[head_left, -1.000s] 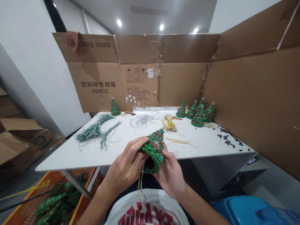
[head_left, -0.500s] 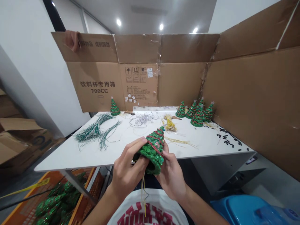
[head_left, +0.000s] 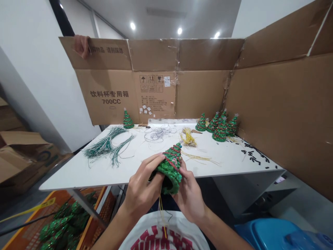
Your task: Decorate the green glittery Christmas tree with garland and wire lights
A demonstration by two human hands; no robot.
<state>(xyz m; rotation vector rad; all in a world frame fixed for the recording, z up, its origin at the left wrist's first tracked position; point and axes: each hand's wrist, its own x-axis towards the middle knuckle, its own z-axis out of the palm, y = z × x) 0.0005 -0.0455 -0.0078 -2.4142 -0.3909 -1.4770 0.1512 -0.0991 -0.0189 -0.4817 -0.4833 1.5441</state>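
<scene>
Between both hands, just over the table's front edge, is a small green tinsel Christmas tree (head_left: 171,166) with a red garland, tilted so its hollow base faces down toward me. My left hand (head_left: 144,184) grips the rim, fingers on the outside and the thumb side reaching into the dark opening. On the other side, my right hand (head_left: 191,189) is closed around the tree's right flank, its fingertips partly hidden behind. Thin yellow wires (head_left: 161,211) and a dark strand dangle from under the base in front of my shirt.
On the white table (head_left: 145,166) lie green wires (head_left: 104,146), a tangle of thin purplish wire (head_left: 158,132) and a yellow bundle (head_left: 188,137). Several finished-looking trees (head_left: 220,128) stand back right, near black bits (head_left: 255,154). Cardboard walls (head_left: 203,93) enclose it. An orange crate (head_left: 105,208) sits lower left.
The tree and both hands stay in nearly the same place; the tree's tip dips slightly. The dangling yellow wires have swung a little to the right.
</scene>
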